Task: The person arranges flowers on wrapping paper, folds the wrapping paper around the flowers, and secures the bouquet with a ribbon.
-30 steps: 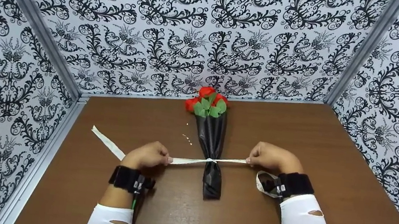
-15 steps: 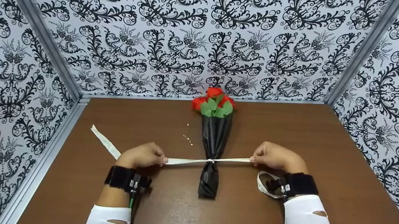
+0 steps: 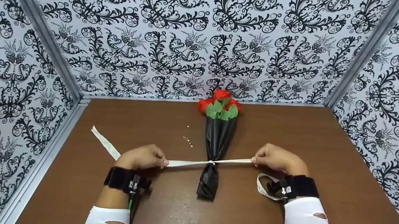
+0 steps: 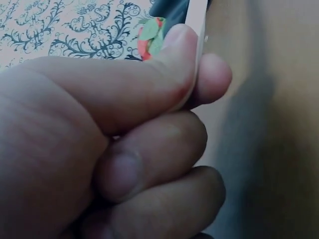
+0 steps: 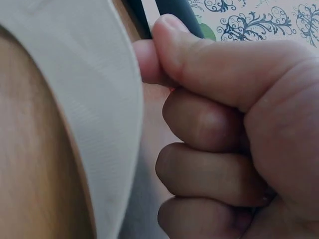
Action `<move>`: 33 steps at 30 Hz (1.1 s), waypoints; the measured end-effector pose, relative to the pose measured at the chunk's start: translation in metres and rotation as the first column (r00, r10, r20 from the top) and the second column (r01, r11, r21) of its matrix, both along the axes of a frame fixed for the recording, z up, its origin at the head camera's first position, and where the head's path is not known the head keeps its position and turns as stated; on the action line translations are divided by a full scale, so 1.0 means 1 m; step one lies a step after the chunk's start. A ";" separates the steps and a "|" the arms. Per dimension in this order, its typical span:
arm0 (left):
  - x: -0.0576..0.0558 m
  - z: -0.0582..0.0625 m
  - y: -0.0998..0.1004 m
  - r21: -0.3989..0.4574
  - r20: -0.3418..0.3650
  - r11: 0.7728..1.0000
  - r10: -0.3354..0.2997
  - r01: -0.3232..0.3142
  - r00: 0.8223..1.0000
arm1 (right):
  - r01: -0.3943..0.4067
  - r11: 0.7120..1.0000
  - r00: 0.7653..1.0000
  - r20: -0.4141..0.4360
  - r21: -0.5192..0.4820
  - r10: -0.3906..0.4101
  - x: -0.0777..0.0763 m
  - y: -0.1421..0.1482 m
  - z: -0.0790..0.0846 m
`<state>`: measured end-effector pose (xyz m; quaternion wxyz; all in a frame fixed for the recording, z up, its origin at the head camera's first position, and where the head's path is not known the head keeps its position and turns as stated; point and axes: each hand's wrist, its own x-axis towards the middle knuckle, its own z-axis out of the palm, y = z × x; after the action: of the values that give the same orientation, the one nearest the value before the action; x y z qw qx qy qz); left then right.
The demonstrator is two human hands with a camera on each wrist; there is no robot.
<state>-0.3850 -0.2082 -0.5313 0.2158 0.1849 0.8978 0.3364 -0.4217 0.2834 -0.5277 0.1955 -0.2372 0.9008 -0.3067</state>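
Note:
A bouquet of red flowers [image 3: 221, 95] with green leaves lies on the table, wrapped in black paper [image 3: 218, 137]. A white ribbon [image 3: 233, 161] circles the wrap's narrow part, with a small knot at the front. My left hand [image 3: 144, 156] pinches the ribbon left of the bouquet between thumb and forefinger, other fingers curled, as the left wrist view shows. On the opposite side my right hand [image 3: 275, 157] pinches the other length the same way. Between both hands the ribbon is stretched nearly straight. In the right wrist view a loose ribbon loop [image 5: 99, 99] hangs beside the fingers.
The ribbon's left tail [image 3: 104, 142] extends past my left hand across the brown table [image 3: 178, 220]. Small pale scraps [image 3: 188, 141] lie left of the bouquet. Patterned walls [image 3: 177, 41] close off the back and both sides.
The bouquet's flower end has swung to the right and its lower end slightly left. Both hands have moved slightly outward, still pinching the ribbon, which stays stretched.

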 end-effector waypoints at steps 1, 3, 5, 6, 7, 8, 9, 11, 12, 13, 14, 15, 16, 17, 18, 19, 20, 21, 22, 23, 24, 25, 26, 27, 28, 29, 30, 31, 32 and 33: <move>0.001 0.002 0.000 0.001 -0.008 1.000 0.006 -0.006 1.000 | 0.015 1.000 1.000 -0.004 0.005 -0.015 0.001 0.000 0.001; 0.003 0.007 0.001 0.010 -0.044 1.000 0.010 -0.010 0.999 | 0.044 0.999 0.999 -0.023 0.007 -0.044 0.003 0.000 0.005; 0.005 0.013 0.003 0.037 -0.068 0.999 0.016 -0.014 0.998 | 0.070 0.997 0.996 -0.059 0.012 -0.069 0.006 0.000 0.012; 0.006 0.016 0.004 0.047 -0.084 0.999 0.017 -0.013 0.996 | 0.087 0.996 0.993 -0.075 0.017 -0.086 0.008 0.001 0.015; 0.006 0.019 0.005 0.057 -0.096 0.998 0.018 -0.012 0.995 | 0.097 0.995 0.991 -0.094 0.019 -0.094 0.009 0.001 0.018; 0.007 0.022 0.006 0.068 -0.111 0.998 0.018 -0.010 0.994 | 0.102 0.995 0.988 -0.119 0.022 -0.098 0.009 0.001 0.021; 0.008 0.025 0.008 0.081 -0.119 0.997 0.022 -0.012 0.993 | 0.112 0.993 0.985 -0.135 0.028 -0.107 0.010 0.001 0.024; 0.009 0.031 0.012 0.093 -0.146 0.996 0.016 -0.002 0.989 | 0.123 0.992 0.979 -0.166 0.042 -0.114 0.010 0.001 0.027; 0.009 0.034 0.014 0.093 -0.160 0.996 0.010 0.005 0.987 | 0.126 0.991 0.977 -0.178 0.049 -0.115 0.010 0.002 0.027; 0.010 0.037 0.016 0.099 -0.166 0.995 0.001 0.015 0.986 | 0.128 0.990 0.975 -0.191 0.056 -0.115 0.010 0.002 0.027; 0.011 0.039 0.018 0.111 -0.168 0.993 -0.006 0.025 0.986 | 0.131 0.989 0.973 -0.200 0.062 -0.117 0.009 0.002 0.026; 0.012 0.041 0.020 0.127 -0.169 0.991 -0.012 0.034 0.986 | 0.135 0.989 0.973 -0.197 0.063 -0.120 0.009 0.002 0.026; 0.013 0.043 0.023 0.142 -0.176 0.989 -0.017 0.042 0.984 | 0.137 0.988 0.972 -0.199 0.065 -0.122 0.008 0.002 0.025; 0.014 0.044 0.025 0.166 -0.180 0.985 -0.016 0.047 0.984 | 0.141 0.988 0.972 -0.197 0.068 -0.125 0.007 0.002 0.024; 0.014 0.046 0.028 0.195 -0.188 0.980 -0.012 0.050 0.982 | 0.147 0.987 0.972 -0.194 0.070 -0.131 0.007 0.002 0.024; 0.015 0.047 0.030 0.229 -0.203 0.972 -0.009 0.056 0.979 | 0.149 0.986 0.972 -0.195 0.069 -0.133 0.007 0.001 0.024; 0.015 0.048 0.032 0.269 -0.220 0.961 -0.005 0.065 0.976 | 0.150 0.986 0.971 -0.197 0.068 -0.134 0.006 0.001 0.024; 0.015 0.049 0.035 0.310 -0.236 0.948 0.000 0.076 0.972 | 0.150 0.986 0.971 -0.200 0.066 -0.134 0.006 0.000 0.025; 0.014 0.050 0.038 0.352 -0.251 0.932 0.003 0.088 0.968 | 0.152 0.986 0.969 -0.206 0.067 -0.135 0.006 -0.001 0.026; 0.014 0.051 0.041 0.393 -0.261 0.914 0.006 0.100 0.965 | 0.152 0.986 0.968 -0.210 0.066 -0.135 0.006 -0.002 0.026; 0.013 0.051 0.044 0.434 -0.269 0.894 0.006 0.115 0.963 | 0.152 0.986 0.967 -0.215 0.066 -0.135 0.006 -0.003 0.027; 0.013 0.051 0.048 0.466 -0.279 0.875 0.002 0.133 0.960 | 0.148 0.987 0.967 -0.220 0.065 -0.131 0.006 -0.004 0.027; 0.012 0.051 0.052 0.494 -0.284 0.858 0.001 0.145 0.959 | 0.147 0.987 0.966 -0.222 0.065 -0.130 0.006 -0.005 0.028; 0.012 0.051 0.055 0.517 -0.286 0.842 -0.002 0.156 0.958 | 0.146 0.987 0.967 -0.222 0.062 -0.128 0.006 -0.006 0.028; 0.012 0.051 0.059 0.533 -0.291 0.829 -0.008 0.169 0.957 | 0.144 0.988 0.967 -0.221 0.060 -0.127 0.006 -0.007 0.028; 0.012 0.051 0.062 0.543 -0.299 0.820 -0.014 0.182 0.954 | 0.142 0.988 0.967 -0.223 0.058 -0.126 0.006 -0.008 0.028; 0.012 0.051 0.065 0.547 -0.312 0.814 -0.021 0.198 0.950 | 0.143 0.988 0.966 -0.224 0.054 -0.127 0.006 -0.009 0.028; 0.012 0.051 0.068 0.549 -0.321 0.808 -0.032 0.213 0.947 | 0.144 0.988 0.966 -0.223 0.048 -0.130 0.006 -0.010 0.028; 0.012 0.052 0.071 0.553 -0.323 0.802 -0.044 0.226 0.945 | 0.143 0.989 0.965 -0.230 0.043 -0.129 0.006 -0.010 0.029; 0.012 0.052 0.073 0.557 -0.329 0.794 -0.059 0.244 0.943 | 0.142 0.989 0.964 -0.233 0.040 -0.129 0.006 -0.011 0.029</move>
<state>-0.3727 -0.1356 -0.4796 0.0382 0.3628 0.7523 0.5485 -0.4158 0.2726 -0.4986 0.0749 -0.2033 0.9398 -0.2644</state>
